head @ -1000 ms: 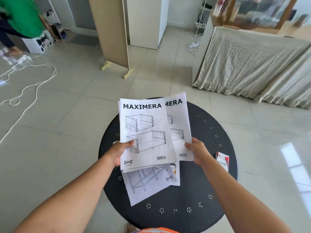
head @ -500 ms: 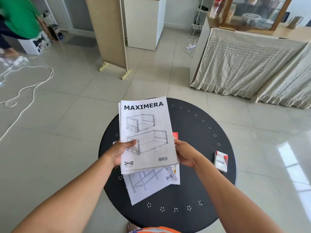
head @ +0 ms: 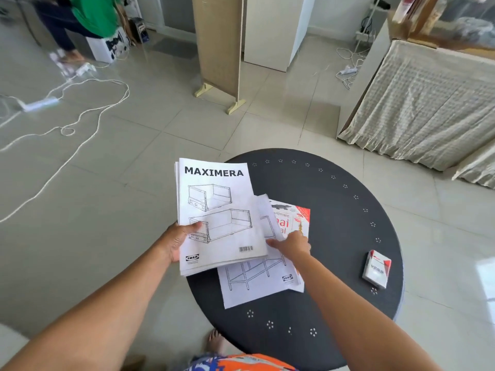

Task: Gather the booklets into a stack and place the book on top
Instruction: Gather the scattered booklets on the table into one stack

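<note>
My left hand (head: 175, 245) grips a stack of white MAXIMERA booklets (head: 217, 210) by its lower left edge, holding it over the left rim of the round black table (head: 334, 210). Another white booklet (head: 257, 279), with a frame drawing, lies on the table partly under that stack. My right hand (head: 293, 247) pinches this booklet's upper right part, and its edge curls up. A book with a red and white cover (head: 298, 218) lies beneath it, only its upper right corner showing.
A small red and white pack (head: 376, 269) stands on the table's right side. Beyond the table are a cloth-covered bench (head: 428, 103), an upright board (head: 217, 46), white cables (head: 80, 113) on the tiled floor and a person in green (head: 91, 14) at the far left.
My right hand has let go of the MAXIMERA stack and dropped onto the booklet on the table. The left hand has shifted the stack left, uncovering the book's corner.
</note>
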`<state>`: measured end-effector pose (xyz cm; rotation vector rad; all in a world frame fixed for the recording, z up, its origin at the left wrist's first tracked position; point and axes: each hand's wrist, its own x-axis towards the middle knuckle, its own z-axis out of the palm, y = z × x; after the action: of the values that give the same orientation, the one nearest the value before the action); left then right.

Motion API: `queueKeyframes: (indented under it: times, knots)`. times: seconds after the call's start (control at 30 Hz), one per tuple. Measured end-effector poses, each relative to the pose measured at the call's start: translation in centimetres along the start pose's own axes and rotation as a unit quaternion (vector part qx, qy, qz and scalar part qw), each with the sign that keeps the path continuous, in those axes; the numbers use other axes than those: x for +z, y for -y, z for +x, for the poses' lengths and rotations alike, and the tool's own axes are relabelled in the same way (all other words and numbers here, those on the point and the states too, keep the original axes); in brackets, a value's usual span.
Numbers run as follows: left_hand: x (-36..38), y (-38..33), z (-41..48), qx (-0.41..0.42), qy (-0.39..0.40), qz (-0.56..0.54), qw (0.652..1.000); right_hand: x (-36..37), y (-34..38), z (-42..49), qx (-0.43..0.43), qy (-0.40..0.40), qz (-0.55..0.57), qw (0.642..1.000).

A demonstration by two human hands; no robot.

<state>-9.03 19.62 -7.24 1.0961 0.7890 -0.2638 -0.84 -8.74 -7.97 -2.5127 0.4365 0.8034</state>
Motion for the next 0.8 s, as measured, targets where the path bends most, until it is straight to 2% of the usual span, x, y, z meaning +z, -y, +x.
queueKeyframes:
  times: [0.17,0.27,0.4,0.5,0.63,0.8]
  knots:
    - [-1.2,0.7,-1.0,-0.004,-0.023,-0.013,1.000,1.9,0.1,-1.2,0.019,-0.027,-0.118,0.993]
    - [-2.5,1.7,-0.5,0.001,-0.029,-0.006,1.000,2.5,0.1,-0.7,0.039,-0.025,-0.113,0.993]
    - [-2.6,2.3,-0.8,-0.005,-0.031,-0.005,0.999,2.7,0.2,-0.3,0.026,-0.004,-0.111,0.994]
    - [-2.5,2.5,-0.8,-0.008,-0.031,-0.010,0.999,2.6,0.0,-0.1,0.003,-0.004,-0.054,0.999]
    - [-2.1,2.3,-0.7,-0.009,-0.016,-0.005,1.000,1.4,-1.0,0.2,-0.059,0.000,0.081,0.995]
    - [0.1,1.4,-0.6,-0.025,0.050,-0.022,0.998,-0.3,-1.6,0.4,-0.078,0.040,0.208,0.974]
